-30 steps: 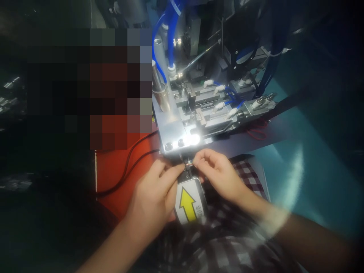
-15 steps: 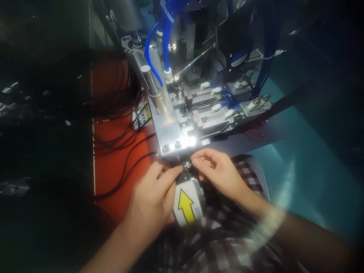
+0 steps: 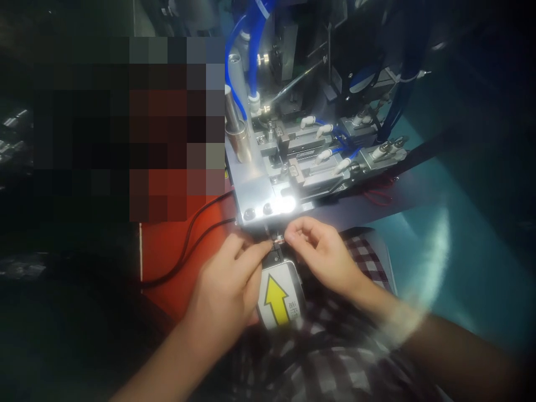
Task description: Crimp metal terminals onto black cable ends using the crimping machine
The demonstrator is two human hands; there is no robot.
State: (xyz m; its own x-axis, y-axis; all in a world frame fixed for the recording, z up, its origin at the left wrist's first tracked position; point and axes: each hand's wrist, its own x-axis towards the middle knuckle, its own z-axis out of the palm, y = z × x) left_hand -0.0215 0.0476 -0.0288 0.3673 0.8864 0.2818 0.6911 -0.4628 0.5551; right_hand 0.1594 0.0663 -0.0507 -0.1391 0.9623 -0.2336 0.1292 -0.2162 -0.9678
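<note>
My left hand [image 3: 224,290] and my right hand [image 3: 320,254] meet just below the front edge of a metal machine plate [image 3: 255,192]. Both pinch a tiny metal part [image 3: 277,241] between thumb and fingertips, one from each side. Right under the part sits a white block with a yellow arrow label [image 3: 278,298] that points up toward the machine. My left hand partly covers the block's left side. The part is too small to name.
The machine carries blue air hoses [image 3: 247,61], white fittings [image 3: 330,151] and a steel cylinder [image 3: 234,131]. Black cables [image 3: 196,229] run over an orange-red surface [image 3: 167,245] at left. A teal table top [image 3: 456,234] lies at right. Checked cloth [image 3: 335,346] lies below my hands.
The view has shifted slightly; my hands stay pinched at the same spot below the plate. Nothing was let go or taken up.
</note>
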